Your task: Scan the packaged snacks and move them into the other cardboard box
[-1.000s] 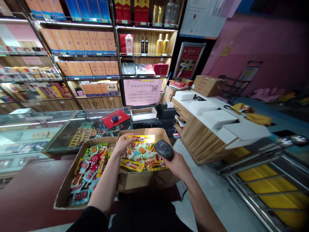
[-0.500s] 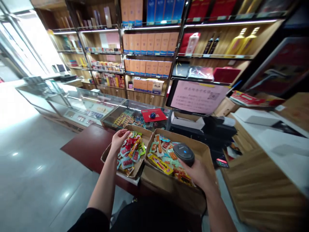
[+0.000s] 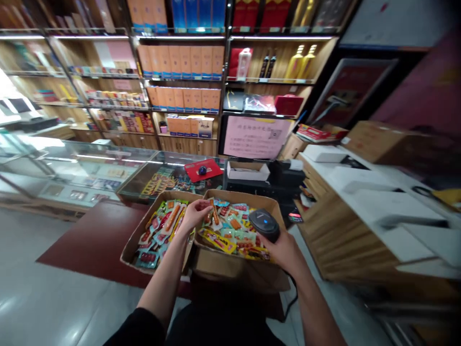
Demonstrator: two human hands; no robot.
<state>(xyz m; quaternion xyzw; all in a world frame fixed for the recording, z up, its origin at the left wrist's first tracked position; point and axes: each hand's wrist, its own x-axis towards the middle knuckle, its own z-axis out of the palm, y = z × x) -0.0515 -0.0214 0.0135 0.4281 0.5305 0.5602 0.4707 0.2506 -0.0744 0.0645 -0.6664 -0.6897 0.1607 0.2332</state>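
Note:
My right hand (image 3: 283,247) is wrapped round the handle of a dark barcode scanner (image 3: 264,224), held above the right cardboard box (image 3: 248,193); a small blue light glows on its top. A cable hangs down below the wrist. My left hand (image 3: 195,215) reaches over the wall between the boxes, with thumb and fingers pinched at the upper end of a sausage packet (image 3: 215,215). That packet still lies among several snack packets (image 3: 234,224). The left cardboard box (image 3: 127,250) holds more packaged sausages and snacks, partly hidden behind my left forearm.
Both boxes stand at a dark red tabletop (image 3: 90,235). Behind runs a glass display counter (image 3: 144,161) with a red card (image 3: 207,169) on it. A screen with a pink notice (image 3: 254,137) stands behind the right box. To the right is a wooden cabinet (image 3: 324,235).
My left hand has moved right, from the left box to the sausage packet in the right box. The scanner stays over the right box. The camera view has turned right.

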